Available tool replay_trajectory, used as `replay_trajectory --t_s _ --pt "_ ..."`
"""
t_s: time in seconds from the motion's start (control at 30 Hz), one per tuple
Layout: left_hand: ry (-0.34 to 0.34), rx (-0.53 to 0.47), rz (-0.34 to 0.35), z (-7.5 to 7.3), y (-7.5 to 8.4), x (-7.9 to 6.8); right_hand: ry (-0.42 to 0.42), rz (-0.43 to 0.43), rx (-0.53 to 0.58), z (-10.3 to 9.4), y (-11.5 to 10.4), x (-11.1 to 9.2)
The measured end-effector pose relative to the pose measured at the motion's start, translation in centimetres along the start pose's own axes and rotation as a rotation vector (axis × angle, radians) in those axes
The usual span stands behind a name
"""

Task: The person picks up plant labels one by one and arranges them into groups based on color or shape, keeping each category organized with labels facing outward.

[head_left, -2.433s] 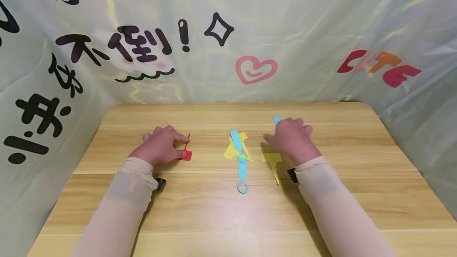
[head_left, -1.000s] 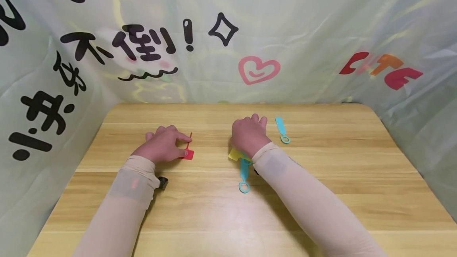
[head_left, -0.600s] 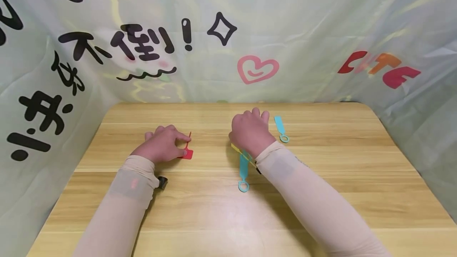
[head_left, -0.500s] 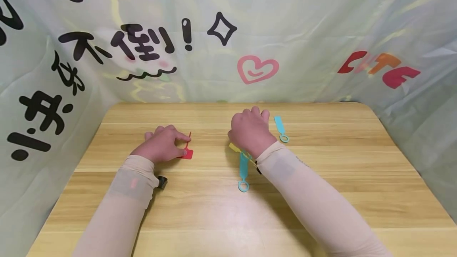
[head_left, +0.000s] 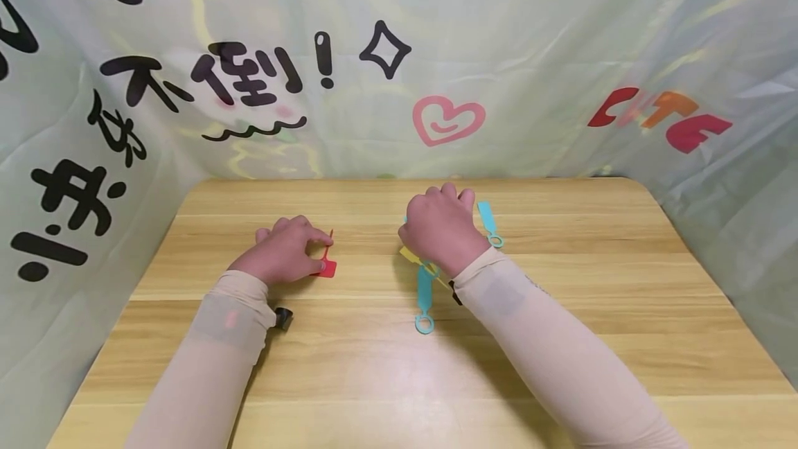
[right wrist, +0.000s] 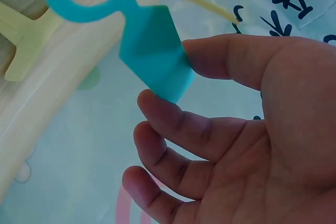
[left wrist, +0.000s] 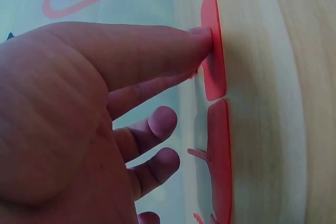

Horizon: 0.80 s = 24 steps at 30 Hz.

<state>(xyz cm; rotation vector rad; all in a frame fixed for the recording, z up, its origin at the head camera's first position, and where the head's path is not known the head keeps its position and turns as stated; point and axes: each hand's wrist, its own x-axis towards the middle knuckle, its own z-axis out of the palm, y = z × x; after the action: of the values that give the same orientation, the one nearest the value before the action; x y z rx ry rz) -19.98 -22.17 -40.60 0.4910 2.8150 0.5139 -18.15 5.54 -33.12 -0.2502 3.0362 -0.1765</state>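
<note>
My left hand rests at the left on a red T-shaped plant label. Its thumb touches the flat head and its index fingertip lies at the thin stem. The left wrist view has a second red label beside the first. In the right wrist view my right hand pinches a blue ring-ended tag between thumb and index finger. The head view puts that hand over the middle pile, where a yellow label and another blue ring tag show. The hand hides most of the pile.
One more blue ring tag lies alone at the back right. The wooden table ends at a printed cloth wall at the back, and the cloth also stands along both sides.
My right hand moved left from the back-right blue tag onto the middle pile, then shifted slightly up and right. The yellow label on the right is out of sight. My left hand stayed.
</note>
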Motion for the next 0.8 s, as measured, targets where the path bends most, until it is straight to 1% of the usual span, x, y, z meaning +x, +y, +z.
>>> replay_trajectory --t_s 0.23,0.43,0.5,0.6,0.67,0.8 --pt "0.026 -0.015 0.027 -0.3 0.0 0.0 -0.007 -0.001 -0.003 0.1 0.0 -0.1" --pt "0.037 -0.037 0.043 -0.7 0.3 0.1 -0.011 0.005 0.005 0.4 0.2 0.0" --pt "0.046 -0.038 0.063 -0.6 0.5 0.2 -0.016 0.006 0.005 0.4 0.3 0.0" --pt "0.072 -0.057 0.121 -0.5 1.3 0.3 -0.022 0.006 0.002 0.4 0.3 -0.1" --pt "0.091 -0.071 0.167 -0.4 2.3 0.3 -0.023 0.006 0.0 0.3 0.3 0.0" --pt "0.103 -0.113 0.243 -0.1 4.4 0.1 -0.028 -0.003 -0.008 0.2 0.2 -0.1"
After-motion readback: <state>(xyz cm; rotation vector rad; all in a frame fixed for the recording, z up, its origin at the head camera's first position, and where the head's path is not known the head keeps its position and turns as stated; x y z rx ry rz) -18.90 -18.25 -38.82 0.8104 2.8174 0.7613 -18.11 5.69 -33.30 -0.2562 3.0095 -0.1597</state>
